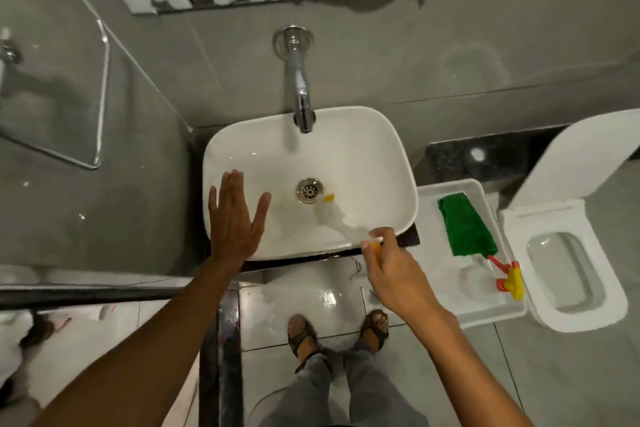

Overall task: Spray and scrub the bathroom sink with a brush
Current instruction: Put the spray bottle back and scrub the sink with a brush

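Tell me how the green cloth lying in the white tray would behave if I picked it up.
The green cloth is probably floppy: it lies flat and folded in the white plastic tray, so it would likely droop from the hands. It looks thin, so probably light. Its fabric surface should grip easily rather than slip, though whether it is wet cannot be told.

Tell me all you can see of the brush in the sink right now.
The brush looks motion-blurred: a pale, translucent-looking body with a yellow tip near the drain and a yellow handle end inside the right hand. It lies slanted across the white sink, its far end against the basin floor. Only the right hand's fingers hold it; the left hand is spread open, apart from it. Bristles cannot be made out.
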`<action>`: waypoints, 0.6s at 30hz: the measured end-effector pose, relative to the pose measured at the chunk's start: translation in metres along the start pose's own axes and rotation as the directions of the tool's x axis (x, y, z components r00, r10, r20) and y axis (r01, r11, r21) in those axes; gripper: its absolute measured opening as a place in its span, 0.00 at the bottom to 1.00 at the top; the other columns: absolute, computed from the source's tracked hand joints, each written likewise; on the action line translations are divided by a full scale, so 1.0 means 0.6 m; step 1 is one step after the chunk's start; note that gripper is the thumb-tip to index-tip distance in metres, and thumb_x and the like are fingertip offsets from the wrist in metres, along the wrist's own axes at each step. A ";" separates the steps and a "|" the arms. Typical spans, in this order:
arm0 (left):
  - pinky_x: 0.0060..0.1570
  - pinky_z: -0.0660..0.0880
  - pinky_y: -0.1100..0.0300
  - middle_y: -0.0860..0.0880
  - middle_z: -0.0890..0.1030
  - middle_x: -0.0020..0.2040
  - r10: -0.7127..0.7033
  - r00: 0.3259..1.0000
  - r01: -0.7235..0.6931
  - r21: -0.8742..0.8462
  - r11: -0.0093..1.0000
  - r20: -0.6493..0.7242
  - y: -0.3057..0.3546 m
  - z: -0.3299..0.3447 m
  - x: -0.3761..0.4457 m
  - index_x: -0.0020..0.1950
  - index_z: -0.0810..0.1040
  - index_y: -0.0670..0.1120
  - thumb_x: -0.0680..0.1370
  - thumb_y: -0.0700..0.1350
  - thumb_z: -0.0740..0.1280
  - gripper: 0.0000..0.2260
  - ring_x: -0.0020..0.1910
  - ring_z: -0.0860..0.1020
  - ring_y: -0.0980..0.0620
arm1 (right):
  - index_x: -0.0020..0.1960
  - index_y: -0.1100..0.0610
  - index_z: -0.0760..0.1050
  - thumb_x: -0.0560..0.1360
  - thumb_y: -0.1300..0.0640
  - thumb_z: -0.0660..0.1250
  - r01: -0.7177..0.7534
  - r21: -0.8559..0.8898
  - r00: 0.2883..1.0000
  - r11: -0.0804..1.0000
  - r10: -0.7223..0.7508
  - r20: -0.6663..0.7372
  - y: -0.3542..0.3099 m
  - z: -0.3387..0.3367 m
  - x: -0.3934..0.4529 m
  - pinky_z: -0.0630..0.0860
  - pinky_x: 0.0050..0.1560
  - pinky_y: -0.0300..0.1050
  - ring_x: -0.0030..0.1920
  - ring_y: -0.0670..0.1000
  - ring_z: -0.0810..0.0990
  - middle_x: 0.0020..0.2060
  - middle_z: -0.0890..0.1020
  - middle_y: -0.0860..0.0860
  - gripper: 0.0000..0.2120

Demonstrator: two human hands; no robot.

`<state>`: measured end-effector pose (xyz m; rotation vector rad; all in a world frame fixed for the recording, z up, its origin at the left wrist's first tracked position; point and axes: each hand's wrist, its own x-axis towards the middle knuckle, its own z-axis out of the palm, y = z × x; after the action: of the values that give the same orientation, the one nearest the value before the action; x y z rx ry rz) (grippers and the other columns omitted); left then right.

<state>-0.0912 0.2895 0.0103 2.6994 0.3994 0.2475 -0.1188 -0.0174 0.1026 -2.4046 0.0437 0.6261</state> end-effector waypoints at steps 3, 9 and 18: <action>0.88 0.50 0.43 0.41 0.64 0.87 -0.074 0.997 0.073 -0.076 0.994 -0.014 -0.003 -0.005 0.003 0.87 0.60 0.42 0.85 0.70 0.46 0.40 0.88 0.58 0.44 | 0.80 0.45 0.68 0.89 0.44 0.53 -0.029 -0.265 0.998 0.964 0.041 0.040 -0.034 -0.003 0.006 0.79 0.56 0.54 0.60 0.61 0.85 0.60 0.87 0.56 0.22; 0.87 0.55 0.44 0.43 0.65 0.86 -0.145 0.988 0.129 -0.204 0.970 -0.062 -0.017 -0.011 0.001 0.86 0.62 0.43 0.87 0.67 0.51 0.36 0.86 0.62 0.43 | 0.80 0.49 0.72 0.89 0.52 0.53 -0.070 -0.412 0.943 0.909 0.195 0.270 -0.125 -0.013 0.050 0.80 0.60 0.50 0.63 0.60 0.84 0.70 0.83 0.58 0.21; 0.84 0.62 0.47 0.45 0.66 0.86 -0.169 0.985 0.158 -0.189 0.969 -0.044 -0.014 -0.001 0.006 0.86 0.62 0.46 0.86 0.70 0.48 0.37 0.85 0.65 0.43 | 0.83 0.48 0.67 0.89 0.52 0.54 -0.065 -0.351 0.982 0.934 0.123 0.146 -0.201 0.090 0.146 0.77 0.68 0.52 0.69 0.63 0.81 0.70 0.82 0.60 0.23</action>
<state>-0.0900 0.2982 0.0081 2.4657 0.5845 0.3029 -0.0419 0.1215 0.0969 -2.6882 -0.0245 0.9455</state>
